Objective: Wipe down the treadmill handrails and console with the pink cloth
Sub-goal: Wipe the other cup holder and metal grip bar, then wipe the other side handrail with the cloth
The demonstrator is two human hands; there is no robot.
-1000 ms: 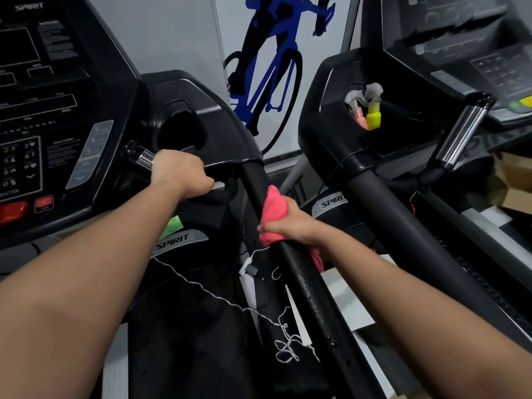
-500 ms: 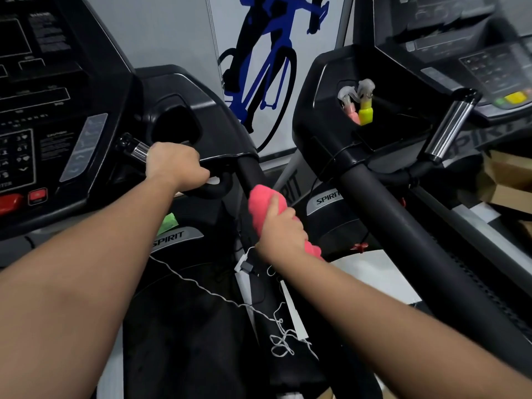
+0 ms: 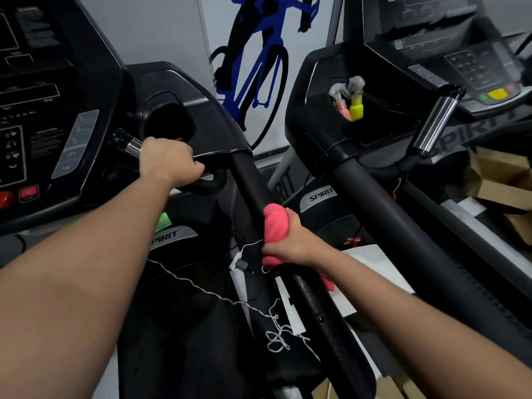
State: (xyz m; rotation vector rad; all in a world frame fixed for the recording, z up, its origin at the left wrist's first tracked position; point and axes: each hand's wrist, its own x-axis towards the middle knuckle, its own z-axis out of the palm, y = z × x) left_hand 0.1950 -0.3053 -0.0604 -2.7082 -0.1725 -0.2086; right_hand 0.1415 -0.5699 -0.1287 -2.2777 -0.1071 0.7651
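Cyclist poster (image 3: 259, 67) behind: left hand (image 3: 168, 161) clenched round the pulse grip (image 3: 133, 145) by the console (image 3: 43, 110), right hand (image 3: 293, 240) grasping the cloth (image 3: 273, 224), bunched over the handrail (image 3: 250, 182) midway down; cloth looks soft, light, likely to slip unless wrapped round the rail and squeezed.

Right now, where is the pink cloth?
Head view, right of centre: the right hand grips the pink cloth around the side handrail, down-right of the left hand on the pulse grip.
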